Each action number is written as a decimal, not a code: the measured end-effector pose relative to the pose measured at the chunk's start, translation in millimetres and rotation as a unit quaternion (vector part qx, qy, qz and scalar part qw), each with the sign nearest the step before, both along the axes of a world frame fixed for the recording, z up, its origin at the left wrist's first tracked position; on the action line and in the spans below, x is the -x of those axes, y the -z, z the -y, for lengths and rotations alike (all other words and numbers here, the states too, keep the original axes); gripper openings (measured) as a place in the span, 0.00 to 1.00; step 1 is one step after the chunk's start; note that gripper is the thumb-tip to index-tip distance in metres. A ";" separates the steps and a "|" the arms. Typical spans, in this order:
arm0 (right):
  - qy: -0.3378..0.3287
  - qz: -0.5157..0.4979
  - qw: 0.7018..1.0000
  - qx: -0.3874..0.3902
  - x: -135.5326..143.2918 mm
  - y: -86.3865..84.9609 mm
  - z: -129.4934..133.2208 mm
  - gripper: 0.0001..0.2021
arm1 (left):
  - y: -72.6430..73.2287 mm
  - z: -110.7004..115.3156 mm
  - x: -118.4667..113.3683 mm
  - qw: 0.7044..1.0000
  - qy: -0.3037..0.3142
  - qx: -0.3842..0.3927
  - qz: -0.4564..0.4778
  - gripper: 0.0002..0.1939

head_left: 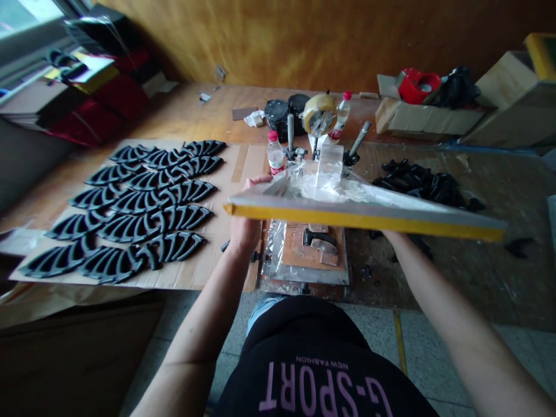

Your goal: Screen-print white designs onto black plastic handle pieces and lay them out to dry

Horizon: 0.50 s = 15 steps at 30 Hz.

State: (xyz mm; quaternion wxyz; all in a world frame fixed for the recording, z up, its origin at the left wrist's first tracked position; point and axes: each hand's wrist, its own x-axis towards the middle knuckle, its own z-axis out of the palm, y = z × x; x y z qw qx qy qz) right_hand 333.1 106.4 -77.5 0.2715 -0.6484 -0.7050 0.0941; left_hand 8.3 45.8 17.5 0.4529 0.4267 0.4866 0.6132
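A screen-printing frame (365,220) with a yellow front edge is raised and tilted over the printing base. My left hand (244,229) is closed around its left side, fingertips showing above the rim. My right hand (393,236) reaches beneath the frame's right part; its fingers are hidden behind the frame. On the mesh lies whitish, wet-looking material, with a clear block (330,165) standing in it. Below the frame, a black curved piece (320,238) sits on a brown board (293,255) over the plastic-covered base (278,275).
Rows of black ribbed, wing-shaped pieces (143,200) lie on cardboard (208,266) at left. A heap of black pieces (428,185) is at right. Bottles (275,153), dark tubs (277,119), a tape roll (320,116) and metal posts (359,139) stand behind the frame. Boxes (430,119) line the back right.
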 end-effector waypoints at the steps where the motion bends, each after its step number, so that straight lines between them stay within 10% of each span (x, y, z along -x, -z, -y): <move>1: -0.034 0.011 0.999 0.013 7.8 12.9 10.9 0.21 | -5.6 -8.8 -3.0 1.000 0.000 -0.012 0.001 0.25; 6: -0.174 0.139 0.972 0.072 65.3 49.7 56.1 0.08 | 10.7 -4.3 -20.5 0.999 -0.019 0.025 0.037 0.28; 11: -0.121 0.104 0.984 0.082 114.1 33.2 95.6 0.06 | 80.5 71.1 -56.4 0.920 0.192 0.330 0.088 0.32; 15: -0.306 0.034 0.951 0.027 122.7 23.1 106.3 0.09 | 113.5 100.0 -47.1 0.908 0.130 0.373 0.143 0.26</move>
